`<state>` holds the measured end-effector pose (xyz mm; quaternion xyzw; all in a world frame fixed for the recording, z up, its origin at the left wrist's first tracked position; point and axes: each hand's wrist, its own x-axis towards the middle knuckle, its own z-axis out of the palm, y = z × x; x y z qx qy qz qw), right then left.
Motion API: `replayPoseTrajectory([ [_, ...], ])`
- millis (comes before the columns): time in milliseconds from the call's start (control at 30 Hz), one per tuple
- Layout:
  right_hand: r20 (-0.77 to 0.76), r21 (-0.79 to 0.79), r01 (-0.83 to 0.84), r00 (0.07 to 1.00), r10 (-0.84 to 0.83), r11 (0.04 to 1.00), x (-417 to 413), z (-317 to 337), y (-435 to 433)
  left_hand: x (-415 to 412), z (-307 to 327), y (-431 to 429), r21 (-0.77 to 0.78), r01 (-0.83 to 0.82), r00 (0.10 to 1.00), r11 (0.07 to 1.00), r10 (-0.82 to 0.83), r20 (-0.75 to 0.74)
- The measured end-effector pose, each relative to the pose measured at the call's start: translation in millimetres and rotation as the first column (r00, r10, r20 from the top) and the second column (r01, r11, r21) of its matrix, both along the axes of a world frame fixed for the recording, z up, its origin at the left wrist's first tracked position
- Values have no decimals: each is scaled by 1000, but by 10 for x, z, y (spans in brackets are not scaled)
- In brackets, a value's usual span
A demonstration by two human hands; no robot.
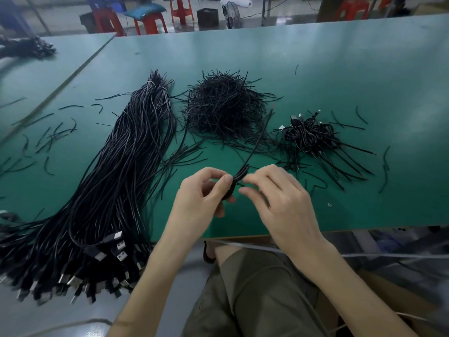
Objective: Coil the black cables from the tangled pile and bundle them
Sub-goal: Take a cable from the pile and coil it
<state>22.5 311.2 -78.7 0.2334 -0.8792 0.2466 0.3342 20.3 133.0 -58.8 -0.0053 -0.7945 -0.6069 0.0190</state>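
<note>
Over the near edge of the green table (340,76), my left hand (201,193) pinches a folded black cable coil (237,180) between thumb and fingers. My right hand (279,195) is close beside the coil, its curled fingertips at a thin black strand by it; whether they pinch it is unclear. One loose end of the cable runs up and away toward the middle pile. A long bundle of straight black USB cables (116,181) lies on the left, plugs hanging over the table edge. A small heap of coiled, tied cables (313,136) lies at the right.
A mound of short black twist ties (223,108) sits in the table's middle, with loose ties scattered around. Another dark cable pile (29,47) lies on the far left table. Red stools (150,20) and a fan (233,14) stand beyond the table.
</note>
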Motion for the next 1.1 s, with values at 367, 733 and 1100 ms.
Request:
replayPoseTrajectory([
  [367, -43, 301, 73, 997, -63, 951, -293, 78, 95, -210, 49, -161, -123, 36, 999, 992, -35, 15],
  [733, 366, 66, 466, 811, -455, 883, -1221, 196, 837, -514, -99, -938, -691, -420, 884, 588, 437, -166],
  [1100, 190, 140, 478, 846, -498, 867, -1019, 112, 584, -877, -96, -890, -891, -191, 911, 411, 413, -5],
])
